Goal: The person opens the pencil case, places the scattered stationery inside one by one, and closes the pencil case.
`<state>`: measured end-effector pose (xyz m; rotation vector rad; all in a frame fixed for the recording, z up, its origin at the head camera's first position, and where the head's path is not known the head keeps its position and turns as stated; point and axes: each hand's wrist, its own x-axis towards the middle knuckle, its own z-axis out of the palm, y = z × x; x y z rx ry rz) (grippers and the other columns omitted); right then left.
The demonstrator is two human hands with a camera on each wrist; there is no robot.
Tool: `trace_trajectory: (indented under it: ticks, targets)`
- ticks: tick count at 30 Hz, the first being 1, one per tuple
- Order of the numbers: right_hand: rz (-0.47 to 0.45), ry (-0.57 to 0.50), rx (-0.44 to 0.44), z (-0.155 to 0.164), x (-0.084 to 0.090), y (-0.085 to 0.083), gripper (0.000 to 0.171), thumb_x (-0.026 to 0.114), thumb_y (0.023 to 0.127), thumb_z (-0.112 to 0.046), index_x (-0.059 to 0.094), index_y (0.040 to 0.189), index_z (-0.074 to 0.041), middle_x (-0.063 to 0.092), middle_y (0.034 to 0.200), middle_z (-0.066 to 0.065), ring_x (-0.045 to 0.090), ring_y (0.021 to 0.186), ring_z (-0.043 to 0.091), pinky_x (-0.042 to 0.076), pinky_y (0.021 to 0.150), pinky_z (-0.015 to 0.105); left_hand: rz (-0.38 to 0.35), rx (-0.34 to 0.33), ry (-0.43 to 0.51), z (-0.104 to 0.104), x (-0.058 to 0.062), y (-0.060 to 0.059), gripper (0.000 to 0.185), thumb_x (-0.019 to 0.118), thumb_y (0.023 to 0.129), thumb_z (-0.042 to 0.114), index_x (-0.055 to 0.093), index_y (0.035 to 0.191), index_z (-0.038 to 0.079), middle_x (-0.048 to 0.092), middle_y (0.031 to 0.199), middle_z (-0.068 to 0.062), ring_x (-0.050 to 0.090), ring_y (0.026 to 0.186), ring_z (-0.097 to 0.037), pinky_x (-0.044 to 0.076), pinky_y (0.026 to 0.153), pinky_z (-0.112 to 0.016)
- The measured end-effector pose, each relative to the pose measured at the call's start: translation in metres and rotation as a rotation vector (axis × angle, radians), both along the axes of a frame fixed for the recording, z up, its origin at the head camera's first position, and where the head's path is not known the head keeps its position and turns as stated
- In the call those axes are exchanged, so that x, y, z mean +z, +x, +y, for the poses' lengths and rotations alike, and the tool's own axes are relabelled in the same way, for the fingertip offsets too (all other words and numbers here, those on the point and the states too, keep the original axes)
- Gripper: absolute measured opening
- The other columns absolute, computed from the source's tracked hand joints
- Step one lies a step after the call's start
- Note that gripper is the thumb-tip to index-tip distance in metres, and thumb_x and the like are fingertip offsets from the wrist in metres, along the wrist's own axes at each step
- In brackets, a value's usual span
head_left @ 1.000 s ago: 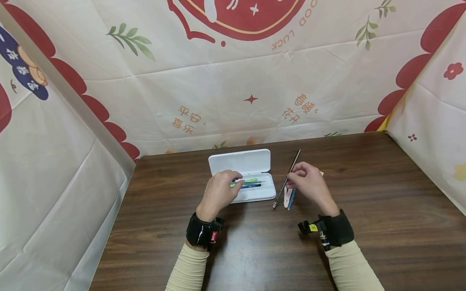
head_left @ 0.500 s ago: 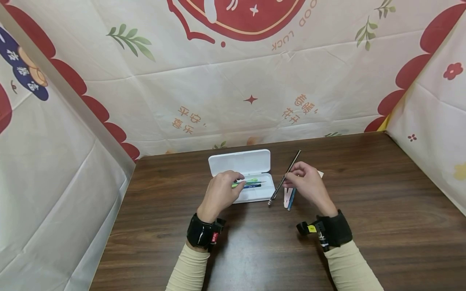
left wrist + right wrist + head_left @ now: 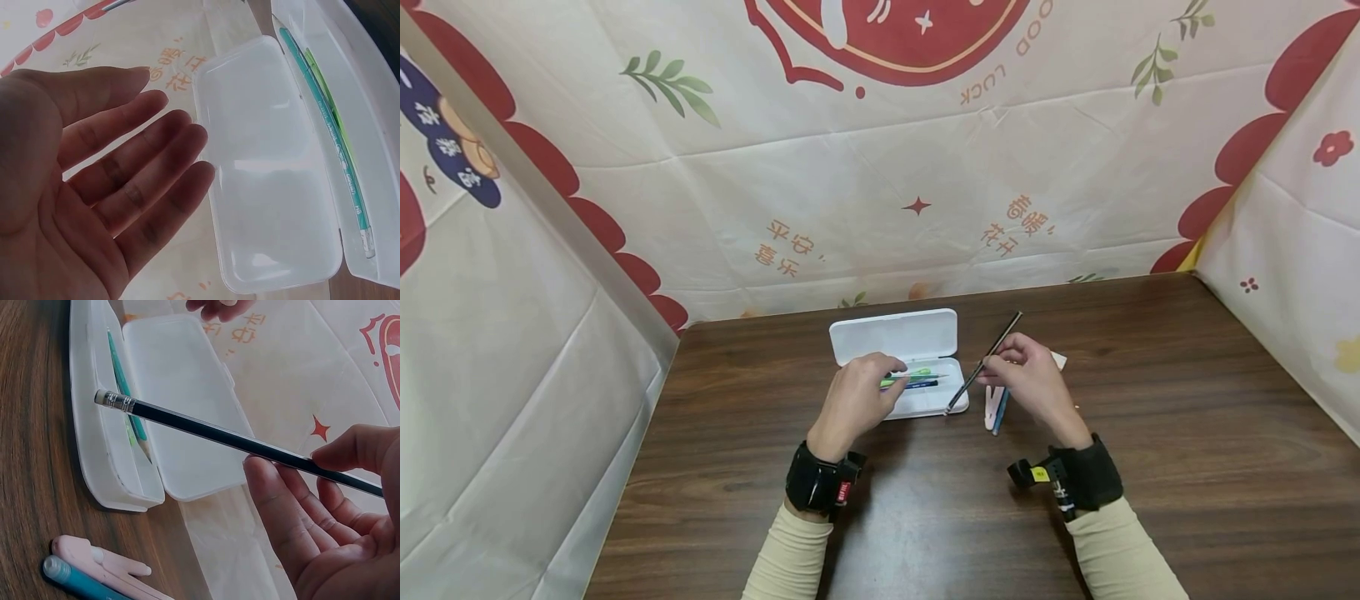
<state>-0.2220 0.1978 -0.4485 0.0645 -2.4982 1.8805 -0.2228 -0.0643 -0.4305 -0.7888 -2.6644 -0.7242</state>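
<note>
A black pencil with an eraser end is pinched between the thumb and fingers of my right hand. Its eraser end hangs over the right part of an open white pencil case. Inside the case lie a teal pencil, a slim green item and a dark blue pencil or pen. My left hand hovers by the left side of the case, fingers relaxed and bent, holding nothing. It hides the case's left end in the head view.
Right of the case lie a pale pink two-legged tool like a drawing compass and a blue pen. A white item is partly hidden behind the right hand. The case's lid stands raised towards the back curtain.
My right hand has moved slightly left, bringing the pencil's eraser end from the table over the case and tilting the pencil more. The left hand has shifted slightly right.
</note>
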Motion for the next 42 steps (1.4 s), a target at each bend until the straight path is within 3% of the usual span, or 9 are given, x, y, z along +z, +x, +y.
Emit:
trace_trajectory:
  ticks: [5,11,25,32,42]
  targets:
    - [0.013,-0.048,0.009,-0.008,0.001,0.002,0.017,0.059,0.096,-0.007,0.052,0.105,0.007,0.071,0.096,0.022,0.074,0.08,0.02,0.058,0.077,0.038,0.0,-0.018,-0.004,0.001,0.001,0.001,0.016,0.072,0.09,0.016,0.076,0.103,0.008,0.075,0.1,-0.004,0.07,0.093,-0.016,0.056,0.079,-0.033]
    - [0.023,-0.082,0.042,-0.019,0.002,0.005,0.017,0.059,0.095,-0.003,0.052,0.104,0.009,0.07,0.094,0.023,0.073,0.08,0.022,0.059,0.075,0.035,-0.014,-0.026,-0.004,0.003,0.002,0.003,0.016,0.073,0.091,0.017,0.076,0.104,0.01,0.075,0.1,-0.004,0.071,0.091,-0.017,0.056,0.077,-0.033]
    - [0.053,-0.131,0.051,-0.027,0.002,0.007,0.017,0.06,0.095,-0.004,0.053,0.105,0.007,0.069,0.097,0.024,0.073,0.08,0.021,0.058,0.077,0.042,-0.024,-0.078,0.029,0.009,0.001,0.004,0.019,0.073,0.09,0.02,0.076,0.105,0.008,0.075,0.1,-0.006,0.071,0.092,-0.02,0.055,0.078,-0.035]
    - [0.059,-0.223,0.069,-0.034,0.003,0.008,0.017,0.06,0.094,0.001,0.051,0.105,0.01,0.069,0.094,0.021,0.073,0.081,0.019,0.058,0.078,0.042,-0.007,-0.102,0.038,0.01,0.0,0.005,0.02,0.074,0.089,0.019,0.075,0.106,0.007,0.075,0.1,-0.007,0.071,0.092,-0.02,0.055,0.079,-0.035]
    - [0.047,-0.252,0.067,-0.039,0.001,0.009,0.02,0.059,0.093,0.002,0.05,0.108,0.013,0.07,0.091,0.012,0.074,0.082,0.022,0.058,0.078,0.042,0.003,-0.113,0.028,0.013,-0.001,0.006,0.019,0.076,0.088,0.019,0.076,0.103,0.008,0.075,0.1,-0.004,0.07,0.093,-0.015,0.055,0.081,-0.033]
